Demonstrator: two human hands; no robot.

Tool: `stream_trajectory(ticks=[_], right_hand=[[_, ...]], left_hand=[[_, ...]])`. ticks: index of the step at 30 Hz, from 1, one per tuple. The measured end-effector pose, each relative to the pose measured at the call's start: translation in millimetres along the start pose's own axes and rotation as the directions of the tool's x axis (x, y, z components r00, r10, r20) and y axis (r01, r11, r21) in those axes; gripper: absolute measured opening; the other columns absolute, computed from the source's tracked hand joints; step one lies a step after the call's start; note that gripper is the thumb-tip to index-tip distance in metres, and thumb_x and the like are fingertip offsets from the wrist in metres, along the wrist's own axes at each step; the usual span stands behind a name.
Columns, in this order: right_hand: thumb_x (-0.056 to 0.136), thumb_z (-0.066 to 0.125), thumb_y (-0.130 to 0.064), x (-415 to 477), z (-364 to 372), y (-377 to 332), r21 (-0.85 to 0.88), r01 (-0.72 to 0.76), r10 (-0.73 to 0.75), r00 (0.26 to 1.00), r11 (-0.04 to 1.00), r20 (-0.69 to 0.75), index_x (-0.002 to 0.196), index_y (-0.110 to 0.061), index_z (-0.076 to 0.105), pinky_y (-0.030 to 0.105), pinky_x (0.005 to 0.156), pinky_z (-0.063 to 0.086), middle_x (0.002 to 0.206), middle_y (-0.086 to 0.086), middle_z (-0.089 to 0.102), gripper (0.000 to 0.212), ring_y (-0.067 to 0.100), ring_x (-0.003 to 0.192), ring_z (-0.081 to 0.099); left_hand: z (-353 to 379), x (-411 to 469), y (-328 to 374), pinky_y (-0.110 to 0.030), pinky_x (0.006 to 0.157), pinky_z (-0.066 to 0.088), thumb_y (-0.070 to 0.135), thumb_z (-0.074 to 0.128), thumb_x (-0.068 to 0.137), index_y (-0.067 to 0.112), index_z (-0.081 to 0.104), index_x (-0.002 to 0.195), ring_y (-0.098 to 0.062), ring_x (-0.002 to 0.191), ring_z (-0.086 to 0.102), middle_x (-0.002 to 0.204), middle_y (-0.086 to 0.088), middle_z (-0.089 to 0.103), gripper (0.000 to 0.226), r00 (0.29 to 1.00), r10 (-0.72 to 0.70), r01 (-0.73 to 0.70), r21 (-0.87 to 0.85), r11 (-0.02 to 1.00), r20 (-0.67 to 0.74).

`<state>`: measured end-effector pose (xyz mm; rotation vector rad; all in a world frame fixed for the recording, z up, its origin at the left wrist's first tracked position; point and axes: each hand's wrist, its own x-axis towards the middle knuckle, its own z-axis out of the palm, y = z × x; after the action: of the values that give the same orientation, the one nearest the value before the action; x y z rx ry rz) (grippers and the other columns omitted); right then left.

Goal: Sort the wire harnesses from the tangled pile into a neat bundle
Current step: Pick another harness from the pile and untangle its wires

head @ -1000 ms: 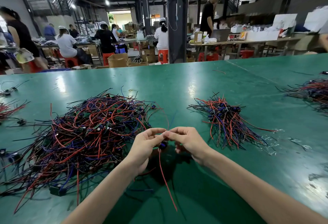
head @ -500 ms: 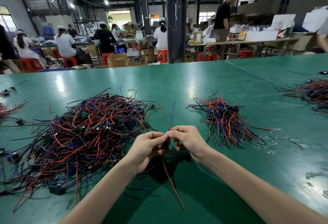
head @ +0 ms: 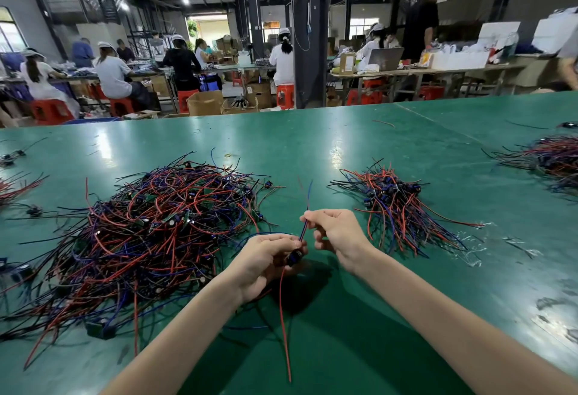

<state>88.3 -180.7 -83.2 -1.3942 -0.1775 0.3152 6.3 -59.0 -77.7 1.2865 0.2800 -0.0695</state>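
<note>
I am watching both hands work a single harness [head: 302, 232] close in front of me, over the green table [head: 375, 150]. The left hand [head: 266, 265] is curling its fingers round the small dark plug [head: 294, 258], while the right hand [head: 336, 232] is pinching the red and blue leads between thumb and forefinger just above it. A second ago the two hands were meeting at the plug. Now the right one is sliding off toward 1 o'clock, drawing the leads straight so that their free ends are pointing to 12 o'clock. A loose red wire [head: 284, 332] is trailing down to 6 o'clock. I am reading this as the straightening step: the harness is already freed from the tangled pile [head: 150, 232] lying at 9 o'clock, and it is getting ready to join the sorted bundle [head: 397, 207] at 2 o'clock. The pile is looking far larger than the bundle, so most of the sorting is still waiting.
</note>
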Motion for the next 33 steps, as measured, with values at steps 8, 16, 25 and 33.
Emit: stream_trajectory(ticks=[8, 16, 25, 33], right_hand=[[0.088, 0.060, -0.005, 14, -21, -18, 0.080, 0.002, 0.010, 0.988, 0.997, -0.157, 0.072, -0.007, 0.066, 0.016, 0.036, 0.037, 0.062, 0.000, 0.053, 0.018, 0.003, 0.037, 0.038], [0.087, 0.061, -0.006, 24, -39, -30, 0.191, -0.023, 0.068, 0.969, 0.981, -0.237, 0.066, -0.008, 0.066, 0.018, 0.037, 0.037, 0.052, -0.003, 0.056, 0.022, 0.007, 0.043, 0.042], [0.093, 0.053, -0.007, 19, -43, -31, 0.350, -0.197, 0.228, 0.972, 0.916, -0.049, 0.071, -0.004, 0.060, 0.015, 0.036, 0.041, 0.047, 0.002, 0.056, 0.024, 0.007, 0.040, 0.052], [0.092, 0.051, -0.002, 16, -49, -42, 0.424, -0.299, 0.317, 0.948, 0.855, 0.029, 0.073, 0.001, 0.055, 0.012, 0.032, 0.035, 0.041, 0.001, 0.052, 0.020, 0.003, 0.032, 0.046]], left_hand=[[-2, -2, 2, -0.033, 0.060, 0.059, -0.008, 0.055, 0.085, 0.000, 0.070, 0.065, -0.015, 0.056, 0.063, 0.067, -0.014, 0.065, 0.027, 0.997, -0.025, 0.027, -0.039, 0.999, 0.072], [-1, -2, 2, -0.028, 0.055, 0.057, -0.007, 0.054, 0.086, 0.004, 0.072, 0.059, -0.014, 0.055, 0.062, 0.065, -0.012, 0.065, 0.034, 0.995, -0.036, 0.035, 0.011, 0.999, 0.093], [-6, -1, 3, -0.028, 0.055, 0.057, -0.009, 0.053, 0.086, -0.001, 0.067, 0.067, -0.013, 0.055, 0.062, 0.064, -0.011, 0.066, 0.025, 0.996, -0.021, 0.019, 0.026, 0.999, 0.084], [-7, -1, 1, -0.029, 0.056, 0.057, -0.009, 0.055, 0.086, 0.000, 0.068, 0.070, -0.013, 0.057, 0.063, 0.065, -0.011, 0.066, 0.022, 0.993, 0.016, -0.024, 0.061, 0.998, 0.120]])
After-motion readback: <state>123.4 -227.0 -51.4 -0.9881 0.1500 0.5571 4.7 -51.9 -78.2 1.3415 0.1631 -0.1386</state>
